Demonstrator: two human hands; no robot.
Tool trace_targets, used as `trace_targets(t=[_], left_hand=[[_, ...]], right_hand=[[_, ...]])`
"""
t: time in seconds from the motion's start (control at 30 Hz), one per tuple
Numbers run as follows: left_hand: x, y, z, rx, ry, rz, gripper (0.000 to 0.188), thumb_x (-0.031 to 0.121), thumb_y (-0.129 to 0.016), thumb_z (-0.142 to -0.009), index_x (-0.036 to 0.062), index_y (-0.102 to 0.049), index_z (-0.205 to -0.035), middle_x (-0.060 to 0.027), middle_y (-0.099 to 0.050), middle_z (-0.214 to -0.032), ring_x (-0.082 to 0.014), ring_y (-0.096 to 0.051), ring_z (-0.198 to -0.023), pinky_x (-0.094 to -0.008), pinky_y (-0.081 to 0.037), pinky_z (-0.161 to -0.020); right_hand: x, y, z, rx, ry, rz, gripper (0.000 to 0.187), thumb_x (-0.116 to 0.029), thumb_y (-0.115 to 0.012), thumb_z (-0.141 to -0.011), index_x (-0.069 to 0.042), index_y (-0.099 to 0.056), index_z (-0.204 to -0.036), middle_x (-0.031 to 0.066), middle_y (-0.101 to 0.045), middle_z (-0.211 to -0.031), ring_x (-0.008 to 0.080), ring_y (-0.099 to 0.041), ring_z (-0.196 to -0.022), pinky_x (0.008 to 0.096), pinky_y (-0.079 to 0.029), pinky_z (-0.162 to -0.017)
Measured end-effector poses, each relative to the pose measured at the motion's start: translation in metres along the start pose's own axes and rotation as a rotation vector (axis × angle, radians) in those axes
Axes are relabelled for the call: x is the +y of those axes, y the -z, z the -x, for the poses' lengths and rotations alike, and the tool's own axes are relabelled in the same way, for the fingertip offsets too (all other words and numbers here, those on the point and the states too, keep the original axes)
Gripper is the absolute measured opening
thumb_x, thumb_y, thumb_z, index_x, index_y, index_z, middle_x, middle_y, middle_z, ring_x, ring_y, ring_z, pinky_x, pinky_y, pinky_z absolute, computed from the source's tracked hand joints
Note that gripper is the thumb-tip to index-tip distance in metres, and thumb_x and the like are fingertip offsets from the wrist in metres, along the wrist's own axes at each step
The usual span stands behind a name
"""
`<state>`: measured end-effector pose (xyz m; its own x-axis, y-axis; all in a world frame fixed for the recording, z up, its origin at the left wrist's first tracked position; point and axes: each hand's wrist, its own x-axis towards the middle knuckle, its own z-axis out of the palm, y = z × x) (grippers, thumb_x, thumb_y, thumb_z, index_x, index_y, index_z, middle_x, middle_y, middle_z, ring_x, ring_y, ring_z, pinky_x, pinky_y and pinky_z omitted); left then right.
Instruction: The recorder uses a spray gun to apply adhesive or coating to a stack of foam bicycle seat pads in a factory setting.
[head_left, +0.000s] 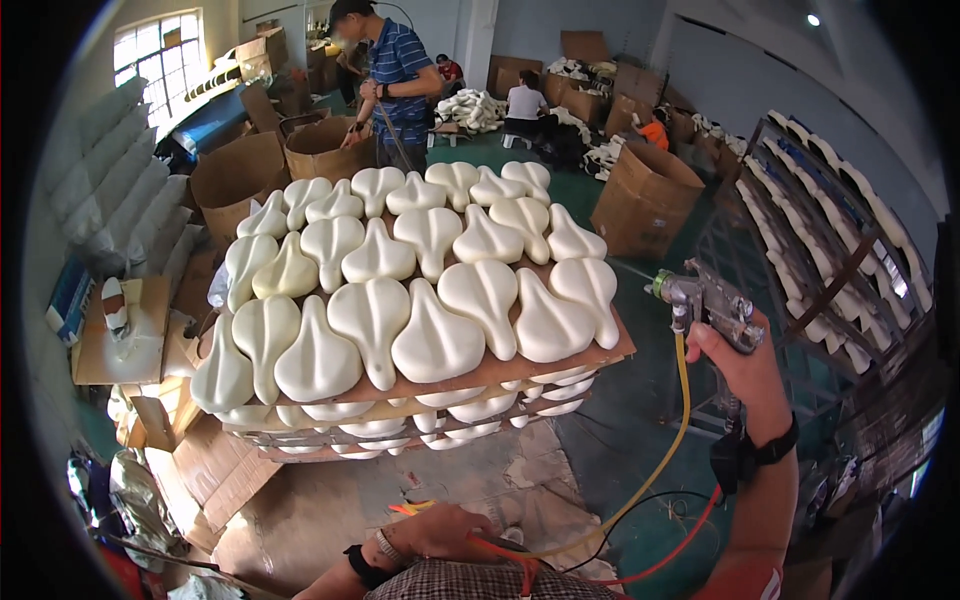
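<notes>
Both hands are well apart. My right hand (735, 365) is raised at the right of the view and clamped around the grip of a metal spray gun (705, 303), nozzle turned left toward the stacked work. My left hand (440, 530) sits low at the bottom edge, fingers curled near the red and yellow hoses (680, 420) that trail down from the gun; I cannot tell whether it actually grips them.

Largest item: the stack of brown boards (470, 375), several tiers high, standing centre frame on a cardboard-covered floor. On the top board lie rows of cream foam saddle pads (430, 335), laid head to tail and touching one another; more pads show at the edges of the lower tiers. The gun's nozzle is just beside the stack's right corner, level with the top tier, apart from the nearest pad.

Judgement: the step in hand looks like spraying the top layer, with the gun at the edge and no mist visible. The next move calls for an even sweep across the rows, nozzle held clear of the pads, hose kept off the board corner.

A person in a striped shirt (398, 75) stands behind the stack.
</notes>
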<state>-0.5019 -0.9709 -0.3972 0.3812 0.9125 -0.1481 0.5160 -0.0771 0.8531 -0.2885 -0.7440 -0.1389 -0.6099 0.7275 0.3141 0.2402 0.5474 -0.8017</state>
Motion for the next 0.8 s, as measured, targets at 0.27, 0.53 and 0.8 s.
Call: trace_targets(t=[0.27, 0.53, 0.8], left_hand=[[-0.043, 0.02, 0.047, 0.047, 0.043, 0.007, 0.044, 0.048, -0.066, -0.08, 0.0119, -0.064, -0.105, -0.0145, -0.067, -0.081, -0.033, -0.065, -0.077, -0.0383, -0.05, -0.066], [-0.082, 0.02, 0.061, 0.132, 0.023, 0.005, 0.04, 0.044, -0.07, -0.078, 0.0141, -0.066, -0.105, -0.0122, -0.067, -0.078, -0.0323, -0.065, -0.075, -0.0387, -0.051, -0.068], [-0.082, 0.026, 0.06, 0.096, -0.02, 0.016, 0.039, 0.045, -0.067, -0.08, 0.0131, -0.066, -0.103, -0.0124, -0.067, -0.077, -0.0324, -0.065, -0.075, -0.0381, -0.051, -0.069]], right_hand=[[-0.009, -0.046, -0.041, 0.039, -0.02, -0.026, 0.038, -0.009, -0.064, -0.084, 0.001, -0.053, -0.12, 0.0, -0.061, -0.079, 0.0055, -0.055, -0.065, 0.0216, -0.046, -0.061], [-0.029, -0.072, -0.04, -0.066, -0.031, 0.072, 0.041, -0.009, -0.064, -0.085, 0.002, -0.051, -0.123, 0.0015, -0.062, -0.086, 0.0059, -0.055, -0.067, 0.0222, -0.047, -0.063], [-0.038, -0.082, -0.046, -0.09, -0.002, 0.095, 0.042, -0.01, -0.066, -0.084, 0.0, -0.052, -0.122, 0.0021, -0.061, -0.088, 0.006, -0.055, -0.069, 0.0221, -0.048, -0.063]])
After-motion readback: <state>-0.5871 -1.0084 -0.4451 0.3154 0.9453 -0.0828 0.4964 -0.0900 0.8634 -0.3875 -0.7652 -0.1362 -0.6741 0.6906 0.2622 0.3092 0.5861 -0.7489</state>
